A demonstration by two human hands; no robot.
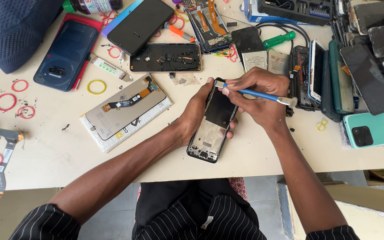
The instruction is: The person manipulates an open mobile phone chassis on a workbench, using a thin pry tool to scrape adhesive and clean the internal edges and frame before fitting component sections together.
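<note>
So I've got my left hand [196, 113] wrapped around the left side of a black, opened-up phone frame [213, 122] with its bare metal inner plate showing, thumb up near its top corner and fingertips curling out from under its right edge. The frame sits near the desk's front edge, about the middle, tilted so its top leans away to the right. My right hand [258, 95] is closed around a thin blue-handled brush [256, 94], fingers bunched together and pinching the handle; one end sits right at the top edge of the frame, and the pale bristle end sticks out past my knuckles to the right. Just left of the frame there's a grey replacement screen panel with an orange ribbon cable [125, 106], lying face down on a white foam sheet [107, 138]. Further back on the cream desk [54, 155] is a black phone back shell with a gold rim [166, 58], a dark glossy phone face down [138, 20] and a dark blue phone with a twin camera [66, 54] toward the back left corner. Red rubber bands [5, 101] and a yellow one [96, 86] are scattered over the left side, plus a loose flex cable [3, 162] near the front left edge. The right edge is packed with a row of phones standing on their sides [330, 75] and a mint-green phone lying face down [374, 129]. A green-handled screwdriver [280, 40] lies behind my right hand.
</note>
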